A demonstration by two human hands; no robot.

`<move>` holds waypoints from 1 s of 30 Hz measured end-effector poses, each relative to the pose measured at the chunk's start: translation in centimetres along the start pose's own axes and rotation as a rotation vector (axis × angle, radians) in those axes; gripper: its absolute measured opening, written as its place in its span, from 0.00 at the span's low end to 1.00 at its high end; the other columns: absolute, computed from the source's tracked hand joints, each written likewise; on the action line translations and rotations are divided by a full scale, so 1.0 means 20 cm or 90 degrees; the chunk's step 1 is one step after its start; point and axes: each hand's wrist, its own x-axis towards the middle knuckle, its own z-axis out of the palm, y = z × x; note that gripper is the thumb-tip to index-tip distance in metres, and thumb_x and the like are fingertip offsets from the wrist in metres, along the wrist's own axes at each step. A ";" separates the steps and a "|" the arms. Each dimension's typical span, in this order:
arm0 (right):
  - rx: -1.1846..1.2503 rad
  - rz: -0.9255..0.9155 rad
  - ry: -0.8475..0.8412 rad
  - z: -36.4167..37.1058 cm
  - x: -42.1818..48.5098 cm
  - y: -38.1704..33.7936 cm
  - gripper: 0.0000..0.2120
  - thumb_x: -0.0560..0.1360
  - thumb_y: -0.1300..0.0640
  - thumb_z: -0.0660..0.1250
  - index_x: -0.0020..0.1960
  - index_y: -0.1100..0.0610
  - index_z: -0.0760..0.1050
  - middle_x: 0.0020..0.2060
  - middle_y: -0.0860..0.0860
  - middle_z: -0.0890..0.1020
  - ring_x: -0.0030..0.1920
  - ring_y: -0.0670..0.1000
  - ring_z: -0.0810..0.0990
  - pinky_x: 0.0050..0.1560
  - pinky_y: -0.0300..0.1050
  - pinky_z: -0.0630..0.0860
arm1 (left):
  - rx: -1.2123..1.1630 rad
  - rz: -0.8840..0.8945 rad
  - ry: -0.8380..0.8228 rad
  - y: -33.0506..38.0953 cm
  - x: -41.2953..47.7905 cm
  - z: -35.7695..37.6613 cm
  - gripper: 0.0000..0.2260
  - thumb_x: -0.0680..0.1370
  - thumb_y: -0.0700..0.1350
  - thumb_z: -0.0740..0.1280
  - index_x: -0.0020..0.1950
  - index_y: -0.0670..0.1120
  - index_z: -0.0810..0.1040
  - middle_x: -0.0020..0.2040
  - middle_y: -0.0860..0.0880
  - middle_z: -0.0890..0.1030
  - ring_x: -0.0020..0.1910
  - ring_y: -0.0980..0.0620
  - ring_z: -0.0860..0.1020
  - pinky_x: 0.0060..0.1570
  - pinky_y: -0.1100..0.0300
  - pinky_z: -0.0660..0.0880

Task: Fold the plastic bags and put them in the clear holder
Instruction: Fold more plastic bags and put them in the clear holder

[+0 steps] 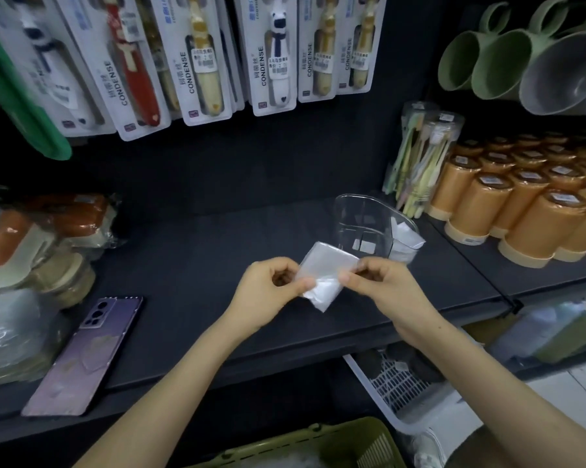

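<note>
Two bare forearms rose from the bottom edge of the frame and met at centre, above the dark grey shelf board (217,251). The left hand (268,292) and the right hand (382,285) faced each other with wrists bent inward and fingers curled. Just above and right of them stood the clear plastic holder (362,221), upright on the shelf, with folded white plastic bags (404,239) tucked into its right side; the near part of its floor showed only small pale squares. Between the hands was the folded translucent white plastic bag (325,275), a small flat packet held off the shelf and tilted, its upper corner overlapping the holder's lower left edge in the view. The left thumb and fingers pinched the packet's left edge, and the right thumb and fingers pinched its right edge. At lower left a purple smartphone (85,356) lay face down on the shelf, and orange cylindrical containers (521,214) stood in rows at right.
</note>
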 end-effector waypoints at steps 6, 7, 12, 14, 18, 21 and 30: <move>-0.022 -0.019 0.062 -0.22 0.05 -0.03 0.06 0.73 0.63 0.71 0.37 0.57 0.80 0.32 0.45 0.81 0.35 0.39 0.77 0.42 0.30 0.73 | -0.067 0.012 -0.061 0.04 0.15 0.12 0.08 0.69 0.49 0.74 0.47 0.54 0.81 0.45 0.57 0.84 0.47 0.59 0.81 0.51 0.65 0.77; -0.033 -0.016 0.070 -0.28 0.06 -0.04 0.05 0.73 0.62 0.71 0.38 0.58 0.80 0.34 0.49 0.82 0.37 0.41 0.78 0.43 0.32 0.73 | -0.059 0.009 -0.043 0.04 0.19 0.14 0.12 0.69 0.51 0.73 0.51 0.53 0.80 0.50 0.56 0.82 0.52 0.58 0.80 0.54 0.64 0.76; -0.068 0.043 0.095 -0.55 0.20 -0.07 0.04 0.73 0.64 0.70 0.40 0.60 0.80 0.37 0.49 0.82 0.35 0.37 0.79 0.38 0.26 0.70 | -0.026 -0.122 0.007 0.03 0.44 0.25 0.31 0.74 0.54 0.70 0.74 0.49 0.65 0.71 0.52 0.68 0.68 0.55 0.68 0.64 0.63 0.66; -0.083 0.088 0.109 -0.64 0.27 -0.06 0.06 0.73 0.64 0.71 0.37 0.58 0.79 0.35 0.46 0.81 0.34 0.36 0.78 0.32 0.24 0.68 | -0.113 -0.176 -0.043 0.04 0.53 0.29 0.38 0.73 0.55 0.71 0.78 0.51 0.57 0.75 0.50 0.63 0.73 0.53 0.63 0.67 0.62 0.62; -0.139 0.160 0.095 -0.75 0.42 -0.02 0.10 0.70 0.62 0.74 0.32 0.56 0.77 0.30 0.47 0.77 0.34 0.45 0.71 0.34 0.35 0.64 | -0.159 -0.196 -0.117 0.02 0.66 0.34 0.48 0.67 0.52 0.76 0.79 0.53 0.51 0.77 0.49 0.61 0.74 0.53 0.62 0.73 0.55 0.59; -0.182 0.206 0.067 -0.77 0.49 -0.01 0.08 0.69 0.61 0.75 0.34 0.56 0.78 0.30 0.48 0.76 0.35 0.46 0.69 0.33 0.39 0.60 | -0.168 -0.187 -0.131 -0.01 0.70 0.35 0.48 0.64 0.51 0.77 0.78 0.54 0.54 0.74 0.51 0.66 0.71 0.51 0.67 0.70 0.53 0.64; -0.320 0.119 0.069 -0.61 0.40 0.03 0.09 0.68 0.63 0.73 0.30 0.57 0.79 0.37 0.52 0.83 0.42 0.47 0.77 0.46 0.44 0.72 | -0.204 -0.101 -0.144 -0.07 0.55 0.24 0.52 0.53 0.53 0.80 0.74 0.56 0.61 0.69 0.55 0.71 0.68 0.54 0.71 0.62 0.60 0.71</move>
